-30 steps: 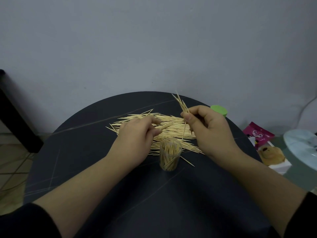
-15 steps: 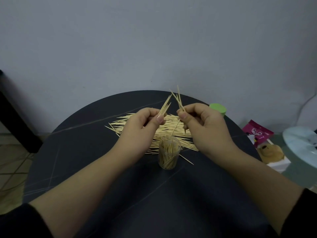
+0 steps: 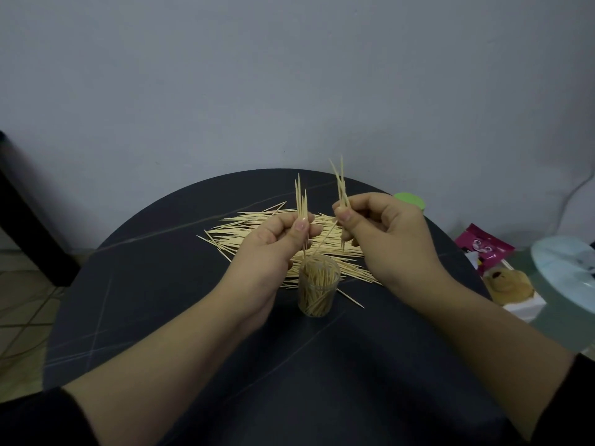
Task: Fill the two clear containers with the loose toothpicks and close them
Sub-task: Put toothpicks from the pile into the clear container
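Note:
One clear container (image 3: 318,287), open and nearly full of toothpicks, stands on the round dark table (image 3: 161,300). Behind it lies a spread pile of loose toothpicks (image 3: 257,225). My left hand (image 3: 273,249) pinches a small upright bundle of toothpicks just above and left of the container's mouth. My right hand (image 3: 383,239) holds another bundle upright, above and right of the container. A green lid (image 3: 409,200) sits at the table's far right edge, partly hidden by my right hand. A second container is not visible.
A pink packet (image 3: 483,251) and a yellow bear-shaped item (image 3: 505,283) on a white box lie right of the table. A pale round glass surface (image 3: 566,275) is at the far right. A dark furniture leg (image 3: 29,214) stands at left. A wall is behind.
My left hand picked toothpicks off the pile and raised them upright over the container. My right hand lifted its bundle slightly higher.

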